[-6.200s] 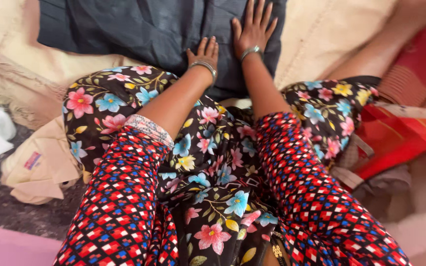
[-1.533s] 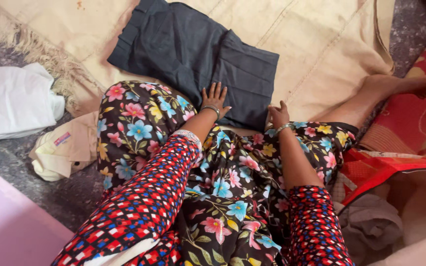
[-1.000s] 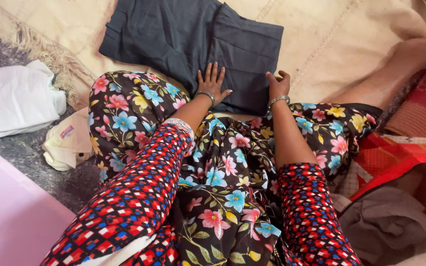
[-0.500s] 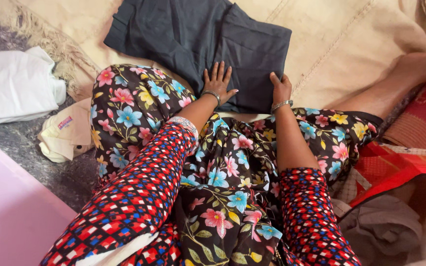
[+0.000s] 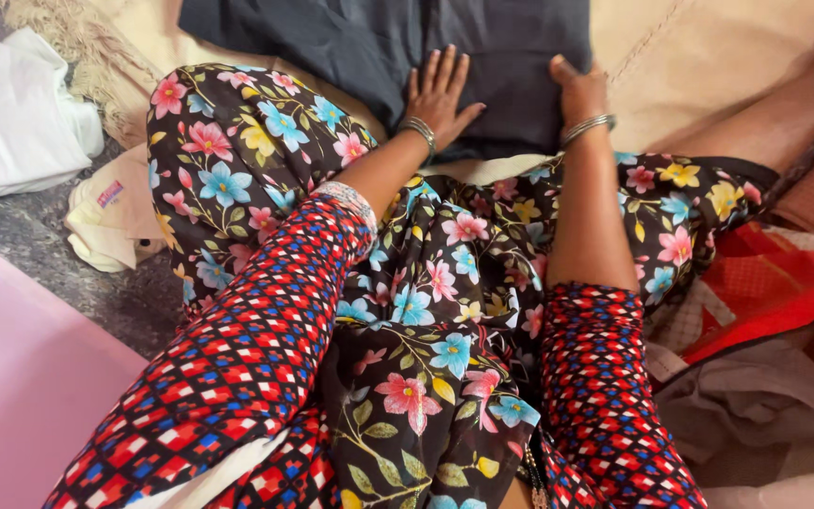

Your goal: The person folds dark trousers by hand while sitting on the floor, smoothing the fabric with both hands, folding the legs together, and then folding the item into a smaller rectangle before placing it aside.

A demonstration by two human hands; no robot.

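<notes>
Near the top middle of the frame my left hand [image 5: 437,94] lies flat on the folded dark garment [image 5: 379,38], fingers [image 5: 445,68] spread and pressed down, thumb angled off to the right. My right hand [image 5: 577,92] sits at the garment's lower right part, knuckles up, fingers curled over and down onto the cloth; I cannot tell whether they pinch an edge or only press on it.

Compared with half a second ago, the garment and both hands have slid upward in the picture, so only the near portion of the dark cloth shows now; my head has dipped, I judge, rather than the cloth moving. The left hand keeps its flat hold, and the right has shifted from gripping the side edge to bearing down from above.

Beneath the garment lies the cream cloth [image 5: 690,57]. At upper left sit a white bundle [image 5: 7,113] and a pale folded piece [image 5: 110,212] on the grey floor [image 5: 96,297].
</notes>
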